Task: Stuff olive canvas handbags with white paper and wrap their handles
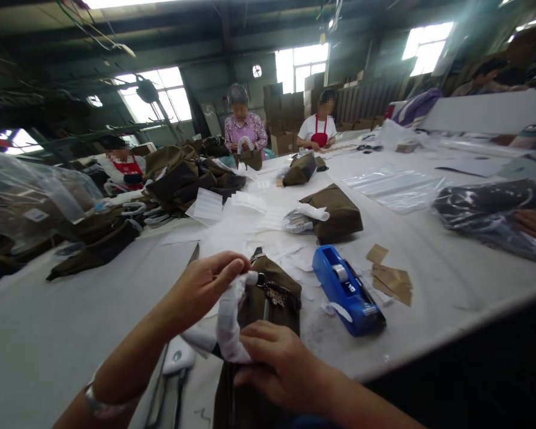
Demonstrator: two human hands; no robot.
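Observation:
An olive-brown handbag [290,292] lies before me on the table, its curved handle [227,316] wrapped in white padding. My left hand [205,283] is closed, fingers together at the handle's upper end near a dark ring. Lower down, my right hand [281,363] is closed round the handle's near end, thumb and fingers pressed on the white wrap. A patterned, fringed piece [279,296] hangs by the ring. The palm sides of both hands are hidden. Just right of the bag stands a blue tape dispenser [346,292].
Another olive bag [335,214] with wrapped handles lies behind the dispenser. Brown paper pieces [393,283] are at right, white sheets [250,208] beyond. Bags are heaped [187,179] at left. Scissors [172,375] lie beside my left forearm. Several people work around the table.

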